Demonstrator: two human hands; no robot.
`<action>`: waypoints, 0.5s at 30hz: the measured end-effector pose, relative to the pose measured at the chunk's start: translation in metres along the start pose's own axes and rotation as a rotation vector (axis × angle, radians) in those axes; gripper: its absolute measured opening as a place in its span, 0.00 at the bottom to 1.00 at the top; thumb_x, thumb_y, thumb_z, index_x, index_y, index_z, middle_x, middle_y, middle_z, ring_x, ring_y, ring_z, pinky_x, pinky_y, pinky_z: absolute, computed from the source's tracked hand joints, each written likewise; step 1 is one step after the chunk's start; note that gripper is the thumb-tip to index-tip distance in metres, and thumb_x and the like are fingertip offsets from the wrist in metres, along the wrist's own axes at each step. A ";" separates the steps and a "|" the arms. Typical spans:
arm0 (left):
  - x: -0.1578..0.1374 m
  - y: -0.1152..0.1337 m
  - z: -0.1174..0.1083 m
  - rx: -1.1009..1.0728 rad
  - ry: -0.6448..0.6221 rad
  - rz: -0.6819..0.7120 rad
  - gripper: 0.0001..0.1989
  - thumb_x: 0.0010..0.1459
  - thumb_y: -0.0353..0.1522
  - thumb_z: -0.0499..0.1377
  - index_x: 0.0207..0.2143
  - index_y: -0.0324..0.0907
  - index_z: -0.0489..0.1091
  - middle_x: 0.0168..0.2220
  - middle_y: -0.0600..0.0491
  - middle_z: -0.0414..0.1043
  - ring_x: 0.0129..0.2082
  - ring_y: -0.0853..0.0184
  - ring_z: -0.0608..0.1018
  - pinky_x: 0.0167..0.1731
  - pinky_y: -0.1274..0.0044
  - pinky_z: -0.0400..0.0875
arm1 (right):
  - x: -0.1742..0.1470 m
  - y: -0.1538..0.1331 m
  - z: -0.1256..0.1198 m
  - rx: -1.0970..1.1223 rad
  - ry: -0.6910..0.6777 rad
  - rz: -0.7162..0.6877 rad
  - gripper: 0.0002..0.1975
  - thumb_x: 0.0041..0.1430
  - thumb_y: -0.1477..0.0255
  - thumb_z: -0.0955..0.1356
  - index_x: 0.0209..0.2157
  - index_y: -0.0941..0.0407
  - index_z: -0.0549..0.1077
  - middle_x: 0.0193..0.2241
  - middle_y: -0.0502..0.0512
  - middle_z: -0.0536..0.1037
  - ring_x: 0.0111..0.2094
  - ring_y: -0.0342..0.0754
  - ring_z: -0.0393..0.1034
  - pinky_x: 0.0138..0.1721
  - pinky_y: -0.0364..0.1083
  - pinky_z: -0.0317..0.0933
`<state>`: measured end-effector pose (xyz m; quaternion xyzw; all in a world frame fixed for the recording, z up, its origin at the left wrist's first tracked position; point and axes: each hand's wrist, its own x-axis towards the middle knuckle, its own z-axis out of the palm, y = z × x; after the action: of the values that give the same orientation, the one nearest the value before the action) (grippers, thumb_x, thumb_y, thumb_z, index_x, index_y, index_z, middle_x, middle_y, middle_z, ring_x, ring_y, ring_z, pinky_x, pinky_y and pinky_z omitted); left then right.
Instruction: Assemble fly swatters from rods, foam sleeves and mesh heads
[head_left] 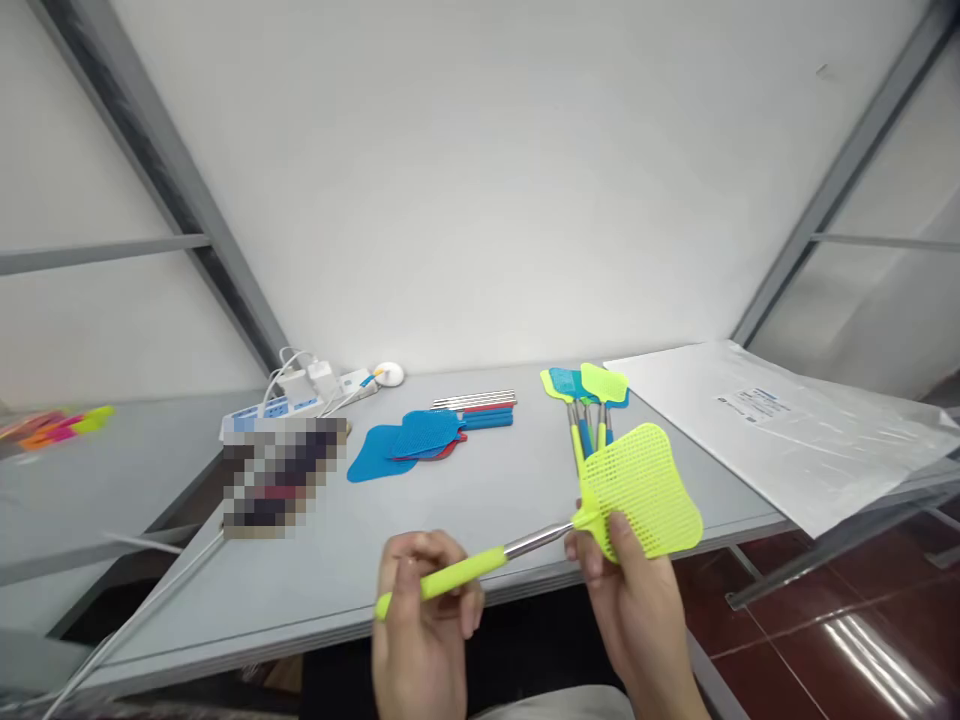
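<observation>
A yellow-green fly swatter [643, 492] is held in front of me over the table's front edge, its mesh head to the right and a short metal shaft showing. My left hand [424, 620] is closed round the end of its handle. With thumb on top, my right hand [634, 600] pinches the base of the head. Behind it lies a bunch of assembled fly swatters [581, 383] in blue, teal and yellow-green. To the left are loose blue swatter heads [427, 434] with a red one under them, blue handles [487, 418] and several metal rods [476, 398].
A power strip [274, 412] with chargers and cables stands at the table's back left, near a round white object [389, 374]. A blurred-out item [281, 480] lies before it. White plastic packaging [780, 420] covers the right end and overhangs the edge. Metal frame posts flank the table.
</observation>
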<state>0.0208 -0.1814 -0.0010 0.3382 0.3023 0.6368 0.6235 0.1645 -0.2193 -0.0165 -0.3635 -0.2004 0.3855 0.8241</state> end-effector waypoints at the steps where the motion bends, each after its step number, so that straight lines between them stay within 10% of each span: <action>1: 0.003 0.005 -0.002 0.055 0.015 0.053 0.10 0.60 0.42 0.58 0.34 0.46 0.65 0.25 0.59 0.65 0.15 0.73 0.64 0.18 0.79 0.61 | 0.006 -0.007 -0.003 0.031 0.056 -0.035 0.09 0.58 0.67 0.72 0.38 0.54 0.72 0.23 0.44 0.66 0.21 0.39 0.58 0.26 0.44 0.61; 4: 0.014 0.022 0.000 0.445 -0.059 0.320 0.08 0.54 0.39 0.64 0.33 0.47 0.69 0.26 0.57 0.68 0.18 0.70 0.67 0.21 0.78 0.63 | 0.020 -0.025 -0.011 0.084 0.146 -0.096 0.11 0.56 0.70 0.73 0.40 0.52 0.70 0.22 0.41 0.59 0.20 0.38 0.53 0.26 0.43 0.62; 7: 0.023 0.032 0.012 0.996 -0.457 0.509 0.04 0.54 0.37 0.65 0.29 0.47 0.73 0.23 0.55 0.69 0.22 0.65 0.70 0.24 0.77 0.62 | 0.026 -0.031 -0.019 0.058 0.157 -0.097 0.09 0.56 0.70 0.73 0.36 0.53 0.70 0.19 0.39 0.55 0.19 0.38 0.51 0.26 0.42 0.63; 11: 0.022 0.025 0.038 1.230 -0.958 0.463 0.09 0.57 0.34 0.62 0.24 0.47 0.69 0.20 0.56 0.70 0.20 0.65 0.70 0.21 0.77 0.56 | 0.030 -0.031 -0.026 0.013 0.166 -0.062 0.12 0.55 0.68 0.73 0.25 0.55 0.67 0.16 0.40 0.58 0.18 0.38 0.54 0.25 0.42 0.62; 15: 0.028 -0.001 0.066 1.185 -1.022 0.291 0.17 0.64 0.36 0.54 0.21 0.45 0.61 0.17 0.58 0.63 0.16 0.68 0.64 0.18 0.77 0.49 | 0.035 -0.033 -0.029 -0.041 0.088 -0.128 0.10 0.59 0.64 0.70 0.30 0.56 0.72 0.25 0.48 0.71 0.25 0.41 0.65 0.35 0.47 0.67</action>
<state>0.0745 -0.1557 0.0384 0.9000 0.2199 0.2111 0.3117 0.2207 -0.2195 -0.0088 -0.3833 -0.1947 0.3113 0.8475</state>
